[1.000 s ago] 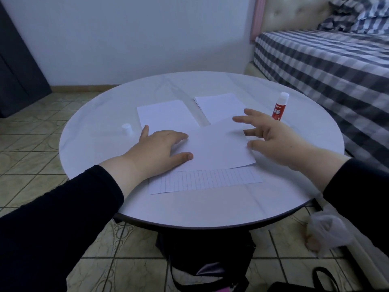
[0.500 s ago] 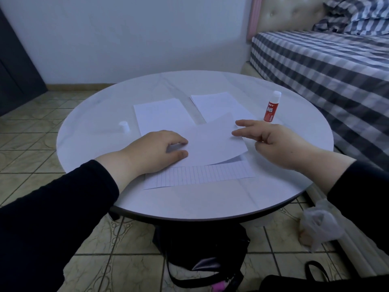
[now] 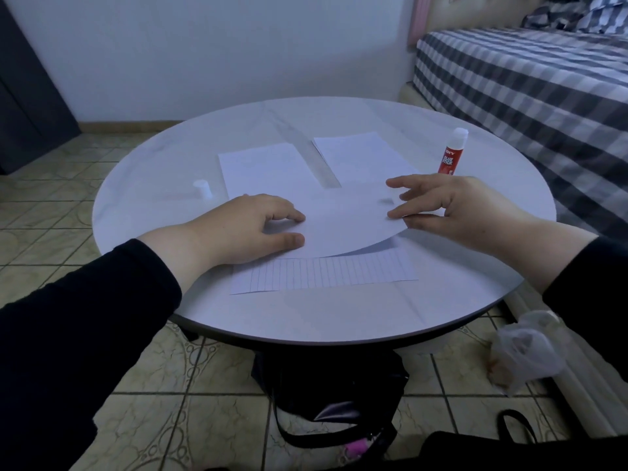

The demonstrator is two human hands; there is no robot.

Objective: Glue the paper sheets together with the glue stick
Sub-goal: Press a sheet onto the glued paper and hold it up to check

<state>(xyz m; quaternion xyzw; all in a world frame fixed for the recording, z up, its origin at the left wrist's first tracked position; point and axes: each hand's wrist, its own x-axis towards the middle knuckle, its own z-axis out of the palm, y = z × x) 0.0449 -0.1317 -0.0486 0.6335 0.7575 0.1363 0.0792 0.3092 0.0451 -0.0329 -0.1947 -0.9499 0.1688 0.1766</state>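
A plain white paper sheet [image 3: 343,226] is laid over a lined white paper sheet [image 3: 326,271] on the round white desk [image 3: 153,185]. Its left side is pressed flat under the left hand [image 3: 244,227], fingers relaxed; its lifted right edge is pinched by the right hand [image 3: 452,209]. The red glue stick [image 3: 451,151] is stood upright, uncapped cap [image 3: 202,189] apart at left.

A bedroom in a home. A bed [image 3: 530,83] with a grey and white checked cover and a padded headboard [image 3: 475,11] stands just beside a round white table [image 3: 163,185]. The floor [image 3: 51,185] is patterned beige tile, the wall [image 3: 204,45] plain white.
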